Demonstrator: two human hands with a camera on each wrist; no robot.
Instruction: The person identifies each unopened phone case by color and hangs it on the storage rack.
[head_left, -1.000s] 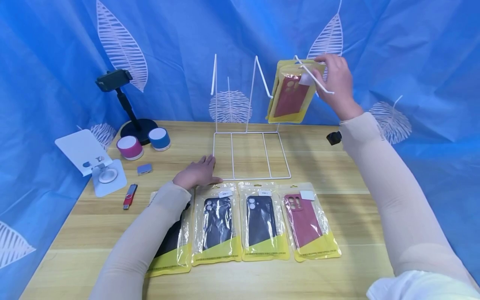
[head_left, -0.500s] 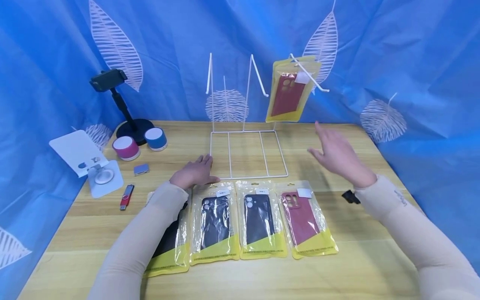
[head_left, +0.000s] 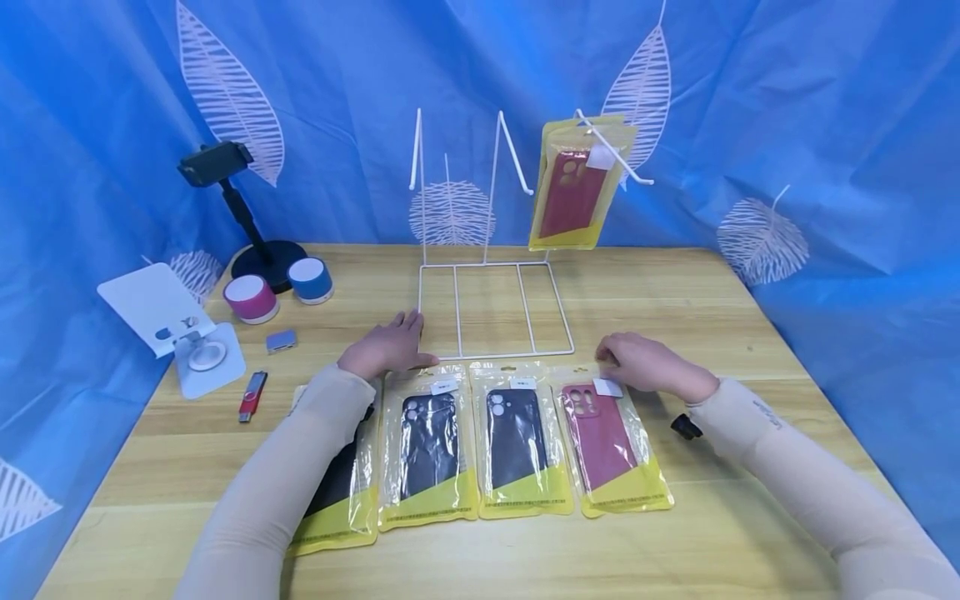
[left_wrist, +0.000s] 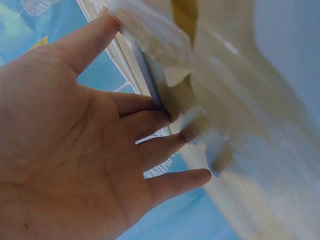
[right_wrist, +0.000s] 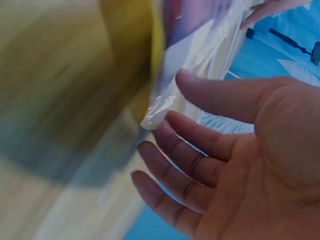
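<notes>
The right hand (head_left: 651, 367) is resting at the top edge of the red case packet (head_left: 611, 442), its fingers lying loosely spread and gripping nothing; the right wrist view is showing the fingertips (right_wrist: 172, 135) just touching the clear plastic corner. The left hand (head_left: 386, 346) is lying flat on the table (head_left: 750, 517) with straight fingers, holding nothing, its fingertips against the front left corner of the wire rack (head_left: 491, 308).

Four packets are lying in a row along the near side: the red one on the right, two dark case packets (head_left: 472, 446) in the middle, and one more (head_left: 341, 492) half hidden under the left sleeve. Each clear-and-yellow bag is holding one phone case. Hanging packets (head_left: 573, 187) with a red case in front are on the rack's right hook; how many hang there I cannot tell. The other hooks are carrying nothing.

Bare wood is lying open to the right of the row and in front of it, up to the table's near edge. At the left are sitting two small round speakers (head_left: 281, 287), one phone holder (head_left: 232, 208), one white stand (head_left: 176, 329), one red USB stick (head_left: 252, 396) and one small grey block (head_left: 282, 339).
</notes>
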